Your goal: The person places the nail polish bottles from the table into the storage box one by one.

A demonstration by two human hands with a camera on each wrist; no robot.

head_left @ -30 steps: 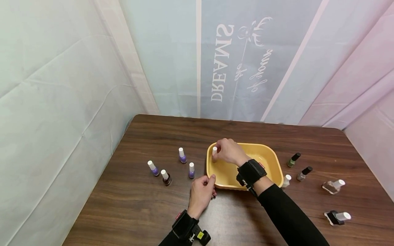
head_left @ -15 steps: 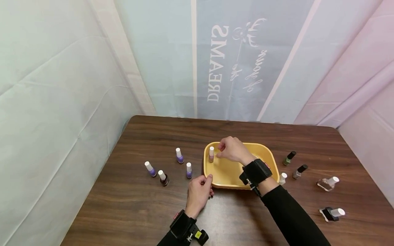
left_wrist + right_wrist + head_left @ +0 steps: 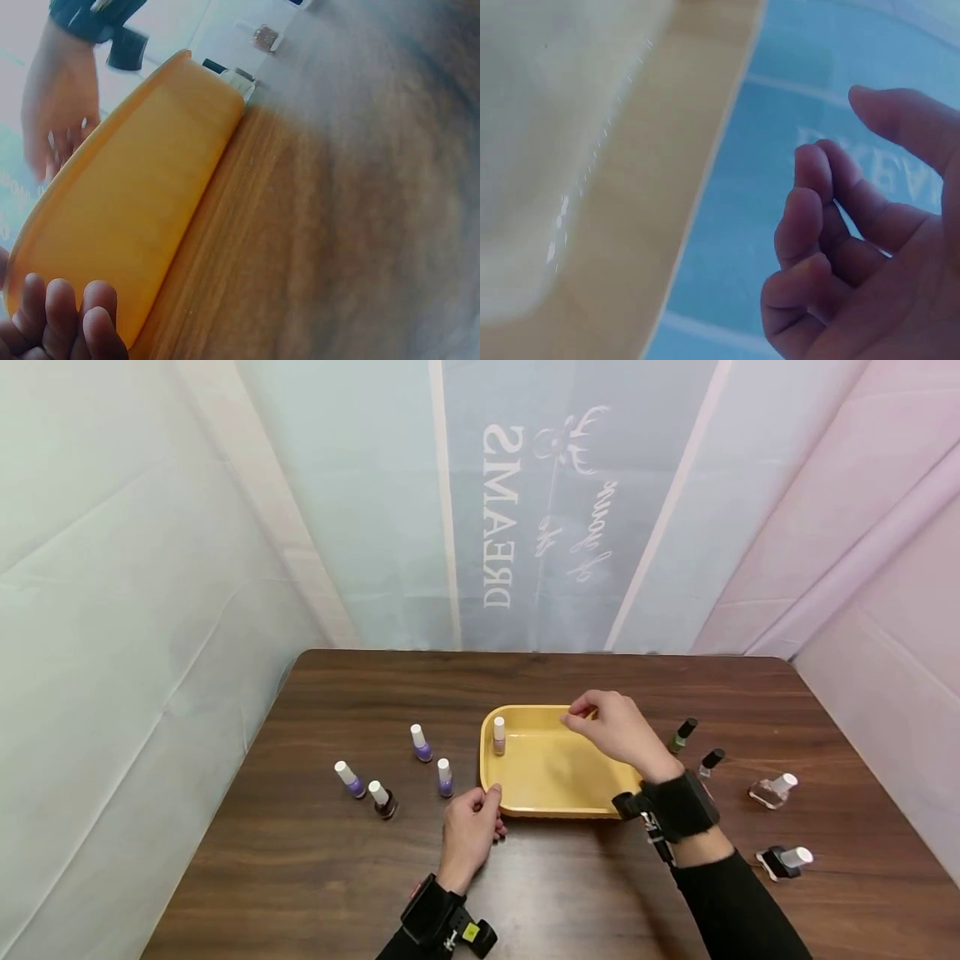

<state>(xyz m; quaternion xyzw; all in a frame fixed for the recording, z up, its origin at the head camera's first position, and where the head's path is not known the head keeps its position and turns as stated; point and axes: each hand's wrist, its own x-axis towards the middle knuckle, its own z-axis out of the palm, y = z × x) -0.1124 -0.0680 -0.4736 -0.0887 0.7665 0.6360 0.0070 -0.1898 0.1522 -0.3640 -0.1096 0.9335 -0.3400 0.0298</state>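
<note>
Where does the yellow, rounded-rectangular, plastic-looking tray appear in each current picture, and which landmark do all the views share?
Head: the yellow tray lies right of and below the centre.
Left wrist: its outer wall slants across the left half.
Right wrist: only part of it shows, along the left side.
Shared landmark: the bare right hand, at upper left in the left wrist view and lower right in the right wrist view.

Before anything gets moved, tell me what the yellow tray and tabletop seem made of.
Yellow tray: probably plastic, glossy, with bright highlights and a smooth rounded rim. Tabletop: wood or wood-look laminate, softly sheened, with dark streaked grain; I can't tell which.
</note>
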